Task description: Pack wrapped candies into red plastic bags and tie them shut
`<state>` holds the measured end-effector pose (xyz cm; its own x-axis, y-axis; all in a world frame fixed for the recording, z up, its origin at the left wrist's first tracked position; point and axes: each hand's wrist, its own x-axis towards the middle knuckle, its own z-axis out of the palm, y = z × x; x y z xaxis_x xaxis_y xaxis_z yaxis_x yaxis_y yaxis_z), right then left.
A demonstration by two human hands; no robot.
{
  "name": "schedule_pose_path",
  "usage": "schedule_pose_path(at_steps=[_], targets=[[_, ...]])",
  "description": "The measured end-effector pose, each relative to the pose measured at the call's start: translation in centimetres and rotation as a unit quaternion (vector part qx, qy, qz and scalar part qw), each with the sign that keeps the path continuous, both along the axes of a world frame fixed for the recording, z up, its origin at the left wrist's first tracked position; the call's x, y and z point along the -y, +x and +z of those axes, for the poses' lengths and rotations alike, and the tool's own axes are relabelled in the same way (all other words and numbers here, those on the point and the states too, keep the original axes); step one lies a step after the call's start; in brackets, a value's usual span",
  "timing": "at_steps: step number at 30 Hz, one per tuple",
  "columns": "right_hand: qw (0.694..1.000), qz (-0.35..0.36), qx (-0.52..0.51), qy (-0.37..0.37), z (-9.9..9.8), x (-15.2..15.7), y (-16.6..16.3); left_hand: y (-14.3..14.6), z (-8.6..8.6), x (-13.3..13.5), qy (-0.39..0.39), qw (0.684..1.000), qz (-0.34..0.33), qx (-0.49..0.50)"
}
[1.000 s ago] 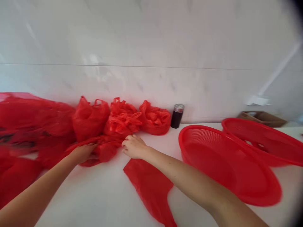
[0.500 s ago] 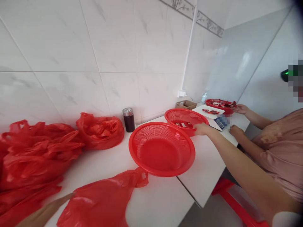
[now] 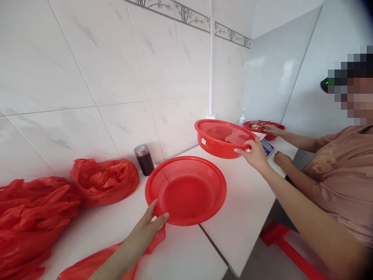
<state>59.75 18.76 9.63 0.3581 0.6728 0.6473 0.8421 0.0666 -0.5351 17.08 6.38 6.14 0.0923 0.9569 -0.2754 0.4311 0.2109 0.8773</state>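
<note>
Two red mesh baskets are on the white counter. My left hand (image 3: 149, 227) reaches the near basket (image 3: 186, 190) and pinches its front-left rim between thumb and fingers. My right hand (image 3: 254, 152) is closed on the right rim of the far basket (image 3: 223, 137), which is raised and tilted above the counter, with some red items inside that I cannot make out. A flat red plastic bag (image 3: 96, 262) lies under my left forearm.
Bulging red plastic bags (image 3: 105, 181) line the wall at the left, with a dark jar (image 3: 144, 159) beside them. A co-worker sits at the right, hands by a third red basket (image 3: 264, 125) and a keypad device (image 3: 266, 147). The counter edge (image 3: 233, 268) drops to a red stool (image 3: 279, 245).
My view swung right from the bags to the baskets. My right hand took the far basket's rim and lifted it. My left hand came forward onto the near basket's rim.
</note>
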Motion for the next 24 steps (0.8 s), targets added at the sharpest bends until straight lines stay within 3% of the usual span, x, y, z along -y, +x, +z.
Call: schedule_pose_path(at_steps=[5,8,11,14,17,19,21,24], targets=[[0.995,0.069,-0.023,0.067,3.3,5.1,-2.0,3.5,-0.9,-5.6,0.122,0.987,-0.090,-0.048],[0.988,0.132,-0.045,0.069,4.4,8.2,-4.5,3.8,-1.6,-5.6,0.172,0.974,-0.095,-0.114],[0.975,0.201,-0.077,0.048,4.6,10.4,-6.8,2.1,-3.3,-2.4,0.253,0.934,-0.117,-0.225],[0.958,0.268,-0.104,0.023,4.0,12.0,-9.2,-1.3,-5.8,2.2,0.200,0.909,-0.147,-0.336],[0.931,0.334,-0.147,-0.013,2.3,13.8,-11.7,-6.8,-7.8,6.6,0.163,0.889,-0.152,-0.399],[0.918,0.360,-0.164,-0.040,0.3,15.3,-13.3,-11.6,-8.5,9.3,0.182,0.866,-0.111,-0.452],[0.914,0.371,-0.154,-0.050,-2.3,16.7,-14.7,-15.9,-9.0,12.2,0.214,0.840,-0.014,-0.498],[0.930,0.354,-0.088,-0.051,-6.5,18.4,-16.9,-18.7,-10.1,16.4,0.247,0.834,0.120,-0.478]])
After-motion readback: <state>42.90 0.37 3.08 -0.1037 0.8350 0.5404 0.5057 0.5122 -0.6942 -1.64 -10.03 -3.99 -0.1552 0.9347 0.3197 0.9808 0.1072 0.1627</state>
